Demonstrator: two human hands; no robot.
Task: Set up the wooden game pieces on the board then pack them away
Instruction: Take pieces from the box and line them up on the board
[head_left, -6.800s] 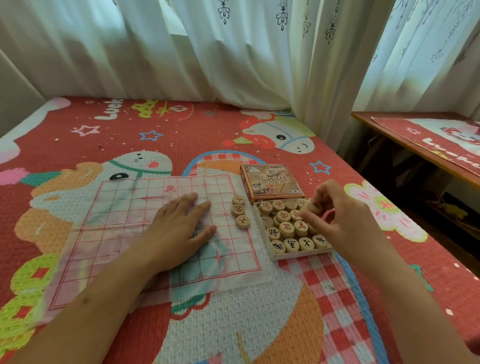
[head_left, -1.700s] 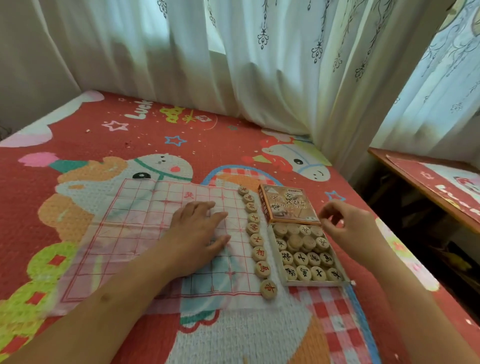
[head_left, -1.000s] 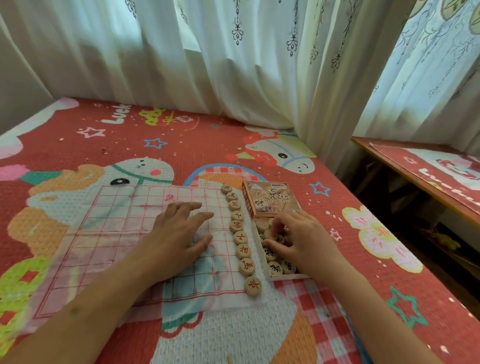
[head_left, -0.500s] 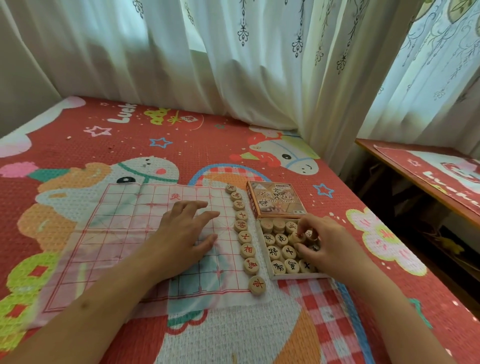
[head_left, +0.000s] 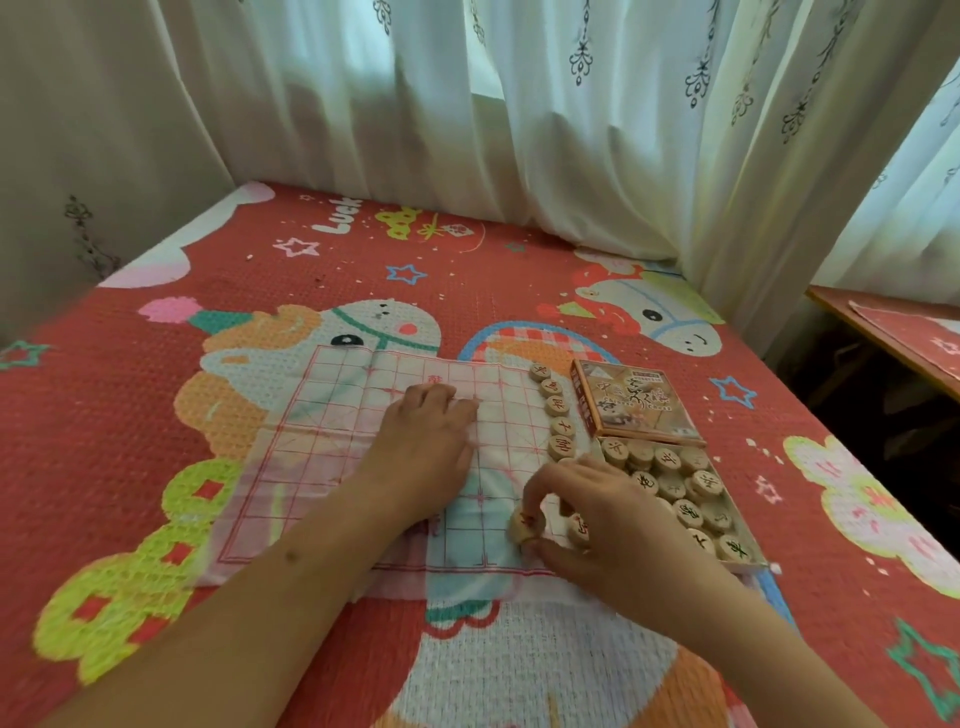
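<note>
1. Nearest the camera, a round wooden piece (head_left: 525, 522) with a red character is pinched between the fingertips of the right hand (head_left: 608, 525) and held at a grid crossing one column in from the board's right edge, apparently so that it can be seated on its starting point.

2. Just beyond, the left hand (head_left: 423, 452) is laid flat and open, holding nothing, on the thin cloth board (head_left: 322, 447); the sheet is judged to be pinned this way so that it does not wrinkle or slide on the bed mat (head_left: 156, 322).

3. A column of pieces (head_left: 557, 410) is lined along the board's right edge, the order of a back rank, with its lower part hidden by the right hand.

4. Just beside the board, the open box tray (head_left: 748, 543) is kept within reach, with many pieces inside, so setting up is judged to be at an early stage.

5. Farther back, the box lid (head_left: 636, 402) is set touching the tray's far end, clear of the play area.

6. White curtains (head_left: 519, 119) are hung behind the bed.
</note>
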